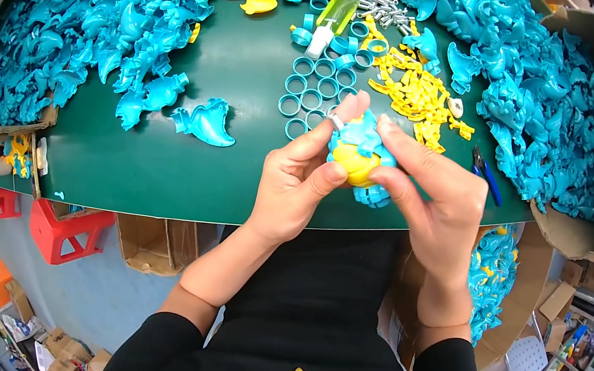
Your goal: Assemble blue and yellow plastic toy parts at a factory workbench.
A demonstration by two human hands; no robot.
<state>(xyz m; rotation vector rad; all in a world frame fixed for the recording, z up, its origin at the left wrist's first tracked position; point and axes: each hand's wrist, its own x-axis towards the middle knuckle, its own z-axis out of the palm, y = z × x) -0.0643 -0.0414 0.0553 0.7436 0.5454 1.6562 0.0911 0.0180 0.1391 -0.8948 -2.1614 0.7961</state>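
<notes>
The blue-and-yellow plastic toy (360, 160) sits pinched between both hands, held just above the near edge of the green table (162, 165). The left hand (298, 178) has it clamped, thumb pressing on the yellow belly and fingers curled over the top, a pale ring on one finger. The right hand (437, 199) closes on it from the other side, fingertips on the blue shell. It looks like the assembly step, with the shell halves being pressed together around the yellow core; to my eye the next move calls for firm, even squeezing so the seams meet, though I cannot tell whether they have clicked shut.

Just beyond the grip lie rows of blue rings (312, 84), and past them a clear little bottle (335, 18) and a heap of metal screws (386, 3). To the right of the hands are small yellow pieces (415, 92) and blue-handled pliers (486, 175). Off to the left rests a loose blue shell (206, 122), and big piles of blue parts (83, 23) bank both sides.
</notes>
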